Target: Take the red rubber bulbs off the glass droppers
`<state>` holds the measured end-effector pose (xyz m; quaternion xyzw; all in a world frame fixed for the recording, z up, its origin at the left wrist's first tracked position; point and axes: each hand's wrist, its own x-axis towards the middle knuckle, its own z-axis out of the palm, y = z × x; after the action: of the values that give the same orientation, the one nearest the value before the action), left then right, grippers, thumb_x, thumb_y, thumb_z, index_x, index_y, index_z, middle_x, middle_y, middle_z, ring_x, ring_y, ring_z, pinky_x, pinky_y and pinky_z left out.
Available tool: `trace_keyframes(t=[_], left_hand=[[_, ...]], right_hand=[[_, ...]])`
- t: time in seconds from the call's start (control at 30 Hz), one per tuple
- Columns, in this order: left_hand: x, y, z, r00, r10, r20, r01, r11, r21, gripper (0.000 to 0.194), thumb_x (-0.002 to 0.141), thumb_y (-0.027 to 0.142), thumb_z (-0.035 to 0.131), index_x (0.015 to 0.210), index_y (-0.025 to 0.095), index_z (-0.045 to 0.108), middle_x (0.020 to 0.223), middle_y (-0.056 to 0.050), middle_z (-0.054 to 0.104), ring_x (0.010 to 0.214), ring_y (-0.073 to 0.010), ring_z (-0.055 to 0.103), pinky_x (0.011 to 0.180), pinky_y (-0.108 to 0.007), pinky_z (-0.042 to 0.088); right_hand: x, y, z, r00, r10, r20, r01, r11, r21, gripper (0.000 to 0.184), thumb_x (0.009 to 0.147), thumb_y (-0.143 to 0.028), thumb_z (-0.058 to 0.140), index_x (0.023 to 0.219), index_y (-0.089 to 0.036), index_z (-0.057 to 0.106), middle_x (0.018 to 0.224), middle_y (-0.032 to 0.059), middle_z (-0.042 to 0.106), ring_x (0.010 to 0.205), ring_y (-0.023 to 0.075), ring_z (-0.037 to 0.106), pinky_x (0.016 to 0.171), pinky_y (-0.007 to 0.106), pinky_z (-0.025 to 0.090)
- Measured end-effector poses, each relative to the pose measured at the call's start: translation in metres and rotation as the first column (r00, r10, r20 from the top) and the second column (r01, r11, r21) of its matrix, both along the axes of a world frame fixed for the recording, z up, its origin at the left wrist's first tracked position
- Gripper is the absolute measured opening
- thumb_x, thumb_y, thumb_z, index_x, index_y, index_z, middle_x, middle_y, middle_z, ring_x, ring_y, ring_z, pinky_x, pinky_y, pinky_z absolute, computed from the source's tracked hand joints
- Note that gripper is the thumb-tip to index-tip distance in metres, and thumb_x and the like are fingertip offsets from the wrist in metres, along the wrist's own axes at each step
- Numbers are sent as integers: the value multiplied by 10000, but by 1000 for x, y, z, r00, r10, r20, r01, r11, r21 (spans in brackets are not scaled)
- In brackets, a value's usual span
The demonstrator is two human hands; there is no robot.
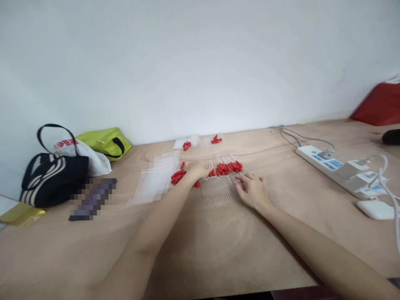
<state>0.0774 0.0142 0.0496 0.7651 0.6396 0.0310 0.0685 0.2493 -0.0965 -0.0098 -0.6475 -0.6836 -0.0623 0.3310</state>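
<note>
A row of thin clear tubes lies side by side on the table, with a second group of tubes behind it. Several red rubber bulbs sit along the near ends of that back group. My left hand is closed, its fingertips at a red rubber bulb by the front row's upper left end. More loose red bulbs lie left of this hand, some partly behind the wrist. My right hand rests on the table with fingers apart, its fingertips beside the front row's right edge.
Flat clear plastic bags overlap at the left. Smaller bags with red bulbs lie near the wall. A power strip with cables and a white case are at right. A black bag and yellow-green bag stand left.
</note>
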Motion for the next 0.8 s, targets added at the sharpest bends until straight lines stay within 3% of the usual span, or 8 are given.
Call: trace_keyframes(t=[0.1,0.23,0.4,0.6,0.7,0.8], left_hand=[[7,4,-2,999,38,-20,-39,998,-50,273,677,427,536,554,200,624,615,-96,645,809,-298,593,819,-479,329],[10,7,-6,997,59,-40,-61,997,-49,219,664,361,540,570,180,620,692,-137,660,861,-329,583,820,-490,330],[10,4,-3,997,44,-61,-44,999,-4,226,700,357,501,661,175,630,852,-155,660,955,-335,547,830,-479,338],[-5,-21,18,996,-8,-83,17,995,98,185,763,252,456,801,144,601,971,-159,619,1004,-299,517,821,-405,367],[-18,-38,21,996,-53,-72,64,985,159,167,799,194,417,868,137,558,938,-145,613,962,-280,531,769,-386,394],[-33,-50,14,991,-131,2,127,963,237,123,818,167,411,843,148,530,821,-100,611,845,-239,562,704,-351,418]], right_hand=[[9,6,-1,988,-133,-74,132,991,-12,261,801,-329,412,868,-225,642,782,56,616,770,206,531,671,338,279],[15,10,-3,968,-250,-30,250,968,-20,249,784,-301,436,882,-206,645,794,91,633,781,239,530,626,338,276],[12,9,-3,975,-221,-31,217,970,-111,237,776,-253,441,921,-213,625,733,67,656,776,237,552,640,340,278],[7,7,5,975,-209,-80,175,935,-309,286,780,-246,422,1012,-195,583,751,49,663,860,235,561,718,351,279],[7,7,8,970,-222,-101,172,917,-358,307,790,-279,417,1043,-193,567,758,48,665,873,237,565,742,358,273],[9,7,9,958,-244,-149,181,921,-346,323,810,-326,392,1046,-195,568,765,47,664,836,230,576,748,357,273]])
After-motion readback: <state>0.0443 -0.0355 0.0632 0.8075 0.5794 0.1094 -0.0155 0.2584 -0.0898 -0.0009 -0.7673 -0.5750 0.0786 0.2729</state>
